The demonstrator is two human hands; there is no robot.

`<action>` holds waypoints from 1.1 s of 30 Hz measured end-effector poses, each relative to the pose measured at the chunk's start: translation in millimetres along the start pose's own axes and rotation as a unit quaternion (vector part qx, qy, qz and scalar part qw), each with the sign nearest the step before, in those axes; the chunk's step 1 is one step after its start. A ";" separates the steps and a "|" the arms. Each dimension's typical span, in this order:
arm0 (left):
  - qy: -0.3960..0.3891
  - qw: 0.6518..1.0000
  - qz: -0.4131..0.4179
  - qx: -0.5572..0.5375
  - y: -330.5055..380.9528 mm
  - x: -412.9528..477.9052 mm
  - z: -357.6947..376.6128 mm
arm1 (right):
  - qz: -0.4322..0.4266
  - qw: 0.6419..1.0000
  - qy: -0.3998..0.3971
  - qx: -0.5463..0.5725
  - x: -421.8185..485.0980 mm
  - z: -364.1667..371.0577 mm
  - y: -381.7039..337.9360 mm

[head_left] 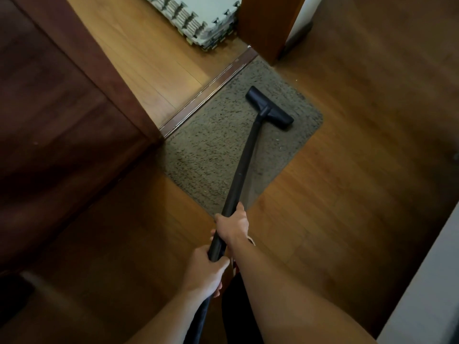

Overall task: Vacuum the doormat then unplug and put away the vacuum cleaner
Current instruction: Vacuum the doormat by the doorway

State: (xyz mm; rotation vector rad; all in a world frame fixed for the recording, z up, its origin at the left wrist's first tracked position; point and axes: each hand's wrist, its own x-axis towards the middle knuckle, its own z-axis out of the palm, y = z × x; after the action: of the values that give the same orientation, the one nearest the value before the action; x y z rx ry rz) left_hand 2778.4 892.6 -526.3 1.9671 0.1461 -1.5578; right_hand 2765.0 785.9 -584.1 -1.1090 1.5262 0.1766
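Two hands are on one black wand (244,160), and both are wrapped tight around it. The right hand (232,225) grips farther along the tube, its thumb lying up the shaft and its fingers (219,217) curled round the left side. The left hand (207,271) holds just behind it, nearer the person, fingers (221,263) clamped round the tube's end. The two grips sit almost touching, one behind the other.

From the fingers the wand's long axis runs straight away from the person, leaning a little to the right, and slopes down to one flat head (269,108). The head lies crosswise to the wand, so its own long axis runs from far left to near right. It rests on one shaggy brown mat (211,150), well beyond the right fingers and toward the mat's far right corner. The mat's near corner lies just under the right fingers.

One metal threshold strip (211,93) runs along the mat's far left edge. One dark door (49,95) stands to the left of both hands. Past the strip, far beyond the fingers, sits one stack of foam tiles (198,18), with one wooden post (268,23) just to its right. Wood floor (323,194) spreads to the right of the hands.
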 end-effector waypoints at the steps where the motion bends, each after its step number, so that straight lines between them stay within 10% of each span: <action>1: 0.000 1.000 -0.001 0.002 -9.0 -4.6 -5.1 | 0.001 1.000 -0.002 -0.001 -6.9 6.9 6.1; 33: -0.062 0.995 -0.069 -0.022 -129.2 -48.1 -82.3 | 0.041 0.989 -0.082 0.113 -98.4 101.0 106.5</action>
State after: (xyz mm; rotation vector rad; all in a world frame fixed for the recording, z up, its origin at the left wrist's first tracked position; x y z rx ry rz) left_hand 2775.7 1053.1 -524.0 1.8537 0.2674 -1.7451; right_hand 2746.2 961.6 -581.5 -0.8332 1.4061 0.1437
